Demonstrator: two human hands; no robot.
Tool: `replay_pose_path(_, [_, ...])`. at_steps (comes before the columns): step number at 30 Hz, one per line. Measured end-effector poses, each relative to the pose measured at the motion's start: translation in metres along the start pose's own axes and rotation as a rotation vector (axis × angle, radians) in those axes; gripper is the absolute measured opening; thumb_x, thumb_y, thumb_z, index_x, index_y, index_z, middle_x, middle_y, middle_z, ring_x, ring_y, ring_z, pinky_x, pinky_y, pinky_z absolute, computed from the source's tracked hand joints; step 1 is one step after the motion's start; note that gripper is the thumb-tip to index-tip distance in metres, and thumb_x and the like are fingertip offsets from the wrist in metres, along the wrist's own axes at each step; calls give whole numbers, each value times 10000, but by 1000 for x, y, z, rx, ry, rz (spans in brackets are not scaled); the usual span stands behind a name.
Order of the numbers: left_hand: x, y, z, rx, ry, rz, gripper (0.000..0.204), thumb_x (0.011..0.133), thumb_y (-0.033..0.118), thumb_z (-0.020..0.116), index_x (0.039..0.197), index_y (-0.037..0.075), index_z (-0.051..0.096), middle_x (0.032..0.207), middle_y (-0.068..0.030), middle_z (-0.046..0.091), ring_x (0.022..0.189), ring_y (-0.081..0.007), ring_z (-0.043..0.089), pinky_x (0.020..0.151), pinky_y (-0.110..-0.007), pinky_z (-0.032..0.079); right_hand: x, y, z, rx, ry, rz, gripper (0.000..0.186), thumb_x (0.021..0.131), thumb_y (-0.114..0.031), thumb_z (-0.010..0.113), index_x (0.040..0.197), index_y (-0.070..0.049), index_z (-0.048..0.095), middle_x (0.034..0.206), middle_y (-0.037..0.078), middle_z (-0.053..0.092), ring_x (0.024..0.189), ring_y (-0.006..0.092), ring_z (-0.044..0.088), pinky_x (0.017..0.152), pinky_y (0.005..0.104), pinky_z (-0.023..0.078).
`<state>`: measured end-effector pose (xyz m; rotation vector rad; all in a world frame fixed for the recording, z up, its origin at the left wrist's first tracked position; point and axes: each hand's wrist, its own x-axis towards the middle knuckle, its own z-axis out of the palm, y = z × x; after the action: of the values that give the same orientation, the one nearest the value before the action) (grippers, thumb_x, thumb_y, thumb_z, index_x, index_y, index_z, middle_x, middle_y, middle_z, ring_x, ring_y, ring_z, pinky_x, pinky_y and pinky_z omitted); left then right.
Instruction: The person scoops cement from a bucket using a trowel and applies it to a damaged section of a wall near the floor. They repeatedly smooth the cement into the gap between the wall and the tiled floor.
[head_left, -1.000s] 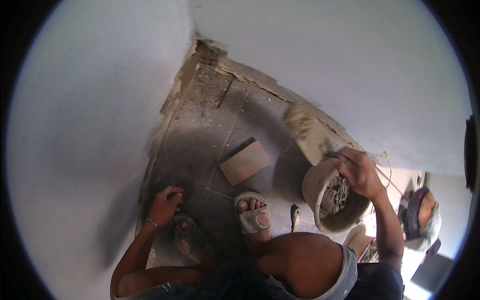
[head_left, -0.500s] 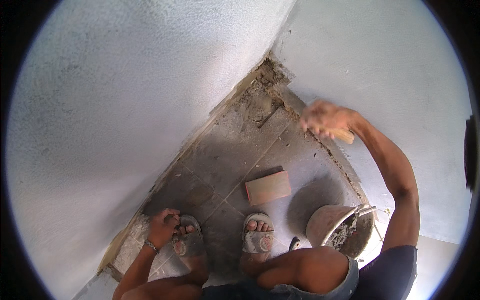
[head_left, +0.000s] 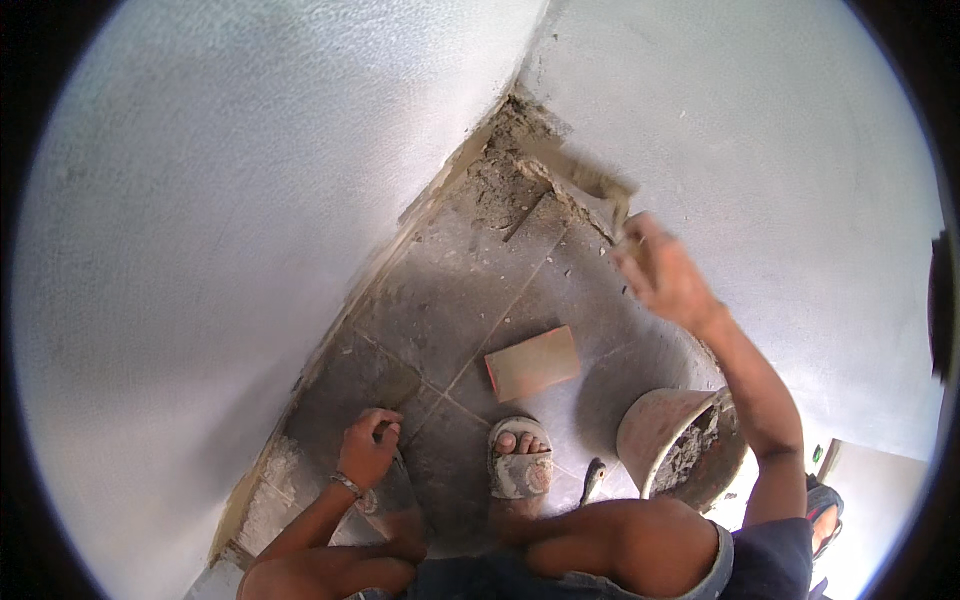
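My right hand (head_left: 668,272) grips a trowel (head_left: 622,208) low along the right wall. Its blade, smeared by motion, lies near the wall's base with its tip side toward the corner; the handle is mostly hidden in my fist. Rough wet mortar (head_left: 505,190) covers the floor in the corner, and a ridge of it follows the foot of the right wall. My left hand (head_left: 370,445), fingers loosely curled and seemingly holding nothing, hangs over my left foot. Between the hands, a rectangular tile piece (head_left: 533,364) with a reddish edge rests on the floor.
A pale bucket (head_left: 650,432) with grey mortar inside leans to the right of my knee. Beside it stands a dark-and-pale tool handle (head_left: 594,478). Walls close in on the left (head_left: 220,220) and right (head_left: 780,180). Part of another person (head_left: 825,512) shows at the lower right.
My right hand has shifted down and turned, bringing the trowel blade into sight along the right wall. My left hand has moved slightly right. Another person has appeared at the lower right.
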<state>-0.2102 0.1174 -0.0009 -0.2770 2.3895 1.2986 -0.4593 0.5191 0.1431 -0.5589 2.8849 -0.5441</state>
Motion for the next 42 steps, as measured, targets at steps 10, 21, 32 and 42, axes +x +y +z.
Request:
replay_pose_path(10, [-25, -19, 22, 449, -30, 276, 131, 848, 118, 637, 970, 109, 686, 1081, -85, 638, 956, -314, 666, 791, -486, 520, 26, 10, 91, 345, 193, 386, 410, 937, -299, 638, 829, 94, 605, 748, 334, 611, 741, 496, 656, 670, 501, 494])
replay_pose_path(21, [-27, -35, 35, 466, 69, 383, 127, 790, 113, 656, 915, 106, 678, 1087, -91, 647, 962, -321, 659, 813, -494, 524, 93, 20, 121, 179, 227, 257, 426, 953, -305, 612, 879, 114, 621, 817, 367, 621, 859, 532, 634, 772, 559, 501])
replay_pose_path(32, [-21, -30, 35, 451, 111, 457, 105, 796, 89, 643, 898, 99, 668, 1055, -98, 642, 924, -338, 658, 796, -476, 526, 81, 27, 125, 71, 245, 206, 421, 983, -325, 588, 991, 95, 612, 808, 344, 646, 832, 526, 646, 772, 561, 506])
replay_pose_path(42, [-22, -26, 32, 472, 138, 474, 113, 794, 94, 643, 904, 97, 668, 1039, -105, 637, 890, -324, 661, 762, -474, 530, 68, 46, 138, -37, -67, 210, 458, 1003, -387, 570, 991, 66, 633, 836, 329, 665, 832, 503, 666, 751, 566, 535])
